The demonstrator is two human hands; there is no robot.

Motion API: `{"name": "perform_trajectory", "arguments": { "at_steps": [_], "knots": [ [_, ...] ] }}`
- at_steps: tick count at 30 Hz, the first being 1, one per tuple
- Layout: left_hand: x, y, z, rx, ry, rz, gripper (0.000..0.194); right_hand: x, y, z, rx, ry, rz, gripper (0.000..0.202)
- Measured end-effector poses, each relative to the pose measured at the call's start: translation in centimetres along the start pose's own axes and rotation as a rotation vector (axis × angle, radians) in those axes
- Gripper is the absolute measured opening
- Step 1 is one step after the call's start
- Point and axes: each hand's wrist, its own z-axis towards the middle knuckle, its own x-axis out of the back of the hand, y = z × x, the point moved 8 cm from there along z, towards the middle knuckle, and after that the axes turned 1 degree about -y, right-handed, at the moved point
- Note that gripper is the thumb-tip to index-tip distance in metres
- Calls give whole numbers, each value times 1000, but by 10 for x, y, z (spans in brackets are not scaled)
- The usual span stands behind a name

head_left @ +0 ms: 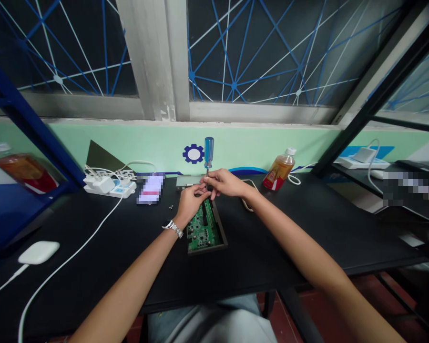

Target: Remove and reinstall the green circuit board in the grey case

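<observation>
A screwdriver [209, 151] with a blue handle stands upright over the far end of an open case holding a green circuit board [202, 229]. My right hand [226, 182] is closed, its fingers pinching the screwdriver's metal shaft below the handle. Close beside it, my left hand [191, 202] has its fingers drawn together at the far end of the board, near the shaft's lower part. What lies between the left fingertips is hidden, and so is the screwdriver's tip. Behind the hands is a flat grey metal piece [190, 180].
A few tiny metal parts [170, 207] lie left of the board. Farther left are a phone [150, 188], a white power strip [110, 186] with cables, and a white case [39, 252]. A drink bottle [279, 169] stands at back right, near a black shelf frame [346, 124].
</observation>
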Motion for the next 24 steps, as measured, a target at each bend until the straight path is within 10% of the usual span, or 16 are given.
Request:
{"name": "perform_trajectory", "arguments": {
  "at_steps": [24],
  "knots": [
    [-6,21,-7,-113,-122,87,25,9,2,0,-27,94,141,42]
  ]
}}
